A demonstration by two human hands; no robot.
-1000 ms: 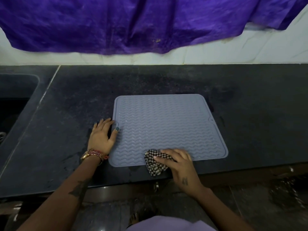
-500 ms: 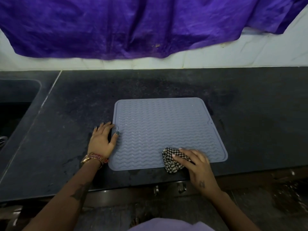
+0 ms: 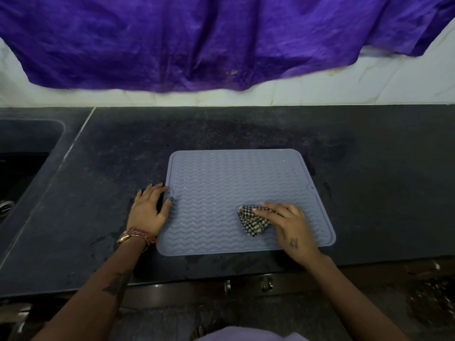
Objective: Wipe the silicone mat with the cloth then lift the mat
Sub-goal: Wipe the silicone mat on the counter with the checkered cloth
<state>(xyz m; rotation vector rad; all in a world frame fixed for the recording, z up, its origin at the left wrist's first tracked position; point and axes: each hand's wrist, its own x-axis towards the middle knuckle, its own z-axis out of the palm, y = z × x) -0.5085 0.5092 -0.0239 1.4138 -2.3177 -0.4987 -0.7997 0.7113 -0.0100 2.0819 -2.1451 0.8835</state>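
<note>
A grey-blue silicone mat [image 3: 221, 183] with wavy ridges lies flat on the dark countertop [image 3: 369, 168]. My right hand [image 3: 289, 226] presses a bunched black-and-white checked cloth [image 3: 253, 222] onto the mat's near right part. My left hand [image 3: 149, 209] rests flat on the counter at the mat's left edge, fingers spread, with the thumb tip on the mat's rim. Part of the cloth is hidden under my right fingers.
A dark sink [image 3: 22, 168] is sunk into the counter at the far left. A purple sheet [image 3: 197, 40] hangs over the white wall behind. The counter's front edge [image 3: 221, 276] runs just below the mat, with cabinet handles [image 3: 246, 284] under it.
My right hand has slid the cloth rightward along the mat's near edge, then up onto the mat away from me. My left hand stays at the left rim.
</note>
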